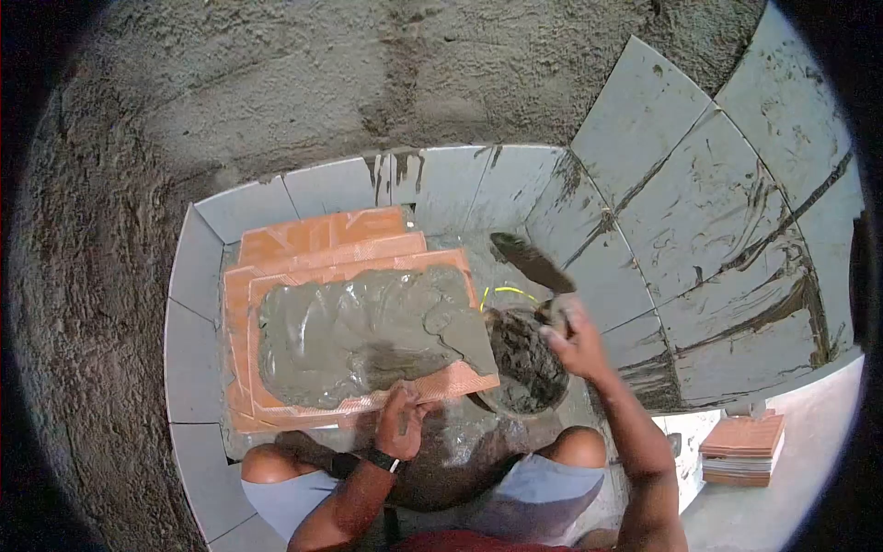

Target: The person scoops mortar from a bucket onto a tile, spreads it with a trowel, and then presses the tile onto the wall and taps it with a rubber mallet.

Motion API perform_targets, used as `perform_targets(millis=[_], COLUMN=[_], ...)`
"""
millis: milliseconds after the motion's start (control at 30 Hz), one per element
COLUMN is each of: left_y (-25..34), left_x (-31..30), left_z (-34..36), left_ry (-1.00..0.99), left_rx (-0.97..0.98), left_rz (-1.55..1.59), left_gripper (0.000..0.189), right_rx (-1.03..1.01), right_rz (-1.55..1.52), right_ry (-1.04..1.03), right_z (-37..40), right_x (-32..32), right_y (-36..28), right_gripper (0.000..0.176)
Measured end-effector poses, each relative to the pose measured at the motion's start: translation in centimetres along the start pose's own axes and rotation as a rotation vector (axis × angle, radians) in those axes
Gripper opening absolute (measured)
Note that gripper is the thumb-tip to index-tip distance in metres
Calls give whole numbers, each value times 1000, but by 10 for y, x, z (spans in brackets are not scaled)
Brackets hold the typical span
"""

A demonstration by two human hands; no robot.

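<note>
Right fingers (559,339) holding trowel (533,262), left fingers (401,399) at mortared tile (471,375), grip unclear, smeared tiled wall (717,198), rough cement (276,101)

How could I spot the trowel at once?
Find the big tile spread with wet grey mortar. Just right of it lies a round mass of dark, lumpy mortar, with the right hand at its upper edge. That hand grips the trowel, the only thing here with a long, dark blade.

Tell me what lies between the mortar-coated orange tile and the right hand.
Dark, lumpy mortar in a round bucket lies between the orange tile spread with wet grey mortar and the right hand, as the head view shows.
</note>
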State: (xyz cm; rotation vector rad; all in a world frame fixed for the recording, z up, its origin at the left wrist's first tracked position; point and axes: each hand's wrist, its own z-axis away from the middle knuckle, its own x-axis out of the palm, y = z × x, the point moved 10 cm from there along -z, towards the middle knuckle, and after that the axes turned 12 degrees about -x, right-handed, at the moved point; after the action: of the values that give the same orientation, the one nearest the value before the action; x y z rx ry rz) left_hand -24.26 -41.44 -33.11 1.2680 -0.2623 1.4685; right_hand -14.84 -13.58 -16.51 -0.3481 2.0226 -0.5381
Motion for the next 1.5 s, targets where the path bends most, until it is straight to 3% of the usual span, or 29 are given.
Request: perform_targets(millis=[100,200,300,333,367,433,500,567,667,767,833,900,933,967,1033,1067,1233,1333,1500], left_y=[10,8,13,15,13,9,12,12,7,7,1,6,12,8,9,7,16,11,10], left_x=[15,10,13,19,25,19,17,16,13,15,3,9,22,21,8,5,20,5,7], left_z=[3,7,9,7,7,8,7,12,9,12,5,5,8,6,3,3,10,5,5], left_ry=[-67,50,48,-24,-98,-59,-29,-21,-34,4,40,-24,-55,-58,28,28,17,27,-4], left_rx=[45,23,30,14,-6,1,16,17,-16,-9,-51,26,38,12,-9,-19,30,-7,12], left_rz=[91,96,105,109,114,128,138,182,168,167,100,109,113,104,74,62,41,70,133], left_gripper=[14,15,16,18,19,19,19,22,20,22,17,19,21,21,26,26,25,21,15], right_rx=[-7,-116,-95,-41,-32,-187,-183,128,194,213,255,461,209,237,524,538,471,322,388], right_rz=[20,101,70,109,104,196,220,292,433,383,337,403,570,571,594,585,584,513,390], right_ry=[-31,-170,-175,-279,-287,-216,-230,-315,-331,-295,-351,-522,-392,-391,-672,-667,-915,-963,-940], right_z=[-15,-17,-9,-6,-1,-1,10,35,67,109,120,142,131,136,131,130,122,118,126], right_x=[61,121,138,145,141,119,105,85,38,6,-4,-4,-11,-13,3,10,82,130,136], right_y=[21,37,45,57,62,55,64,89,97,90,79,84,65,70,82,89,127,129,139], right_gripper=[35,37,38,40,40,40,39,39,38,35,35,36,37,37,34,34,21,18,17])
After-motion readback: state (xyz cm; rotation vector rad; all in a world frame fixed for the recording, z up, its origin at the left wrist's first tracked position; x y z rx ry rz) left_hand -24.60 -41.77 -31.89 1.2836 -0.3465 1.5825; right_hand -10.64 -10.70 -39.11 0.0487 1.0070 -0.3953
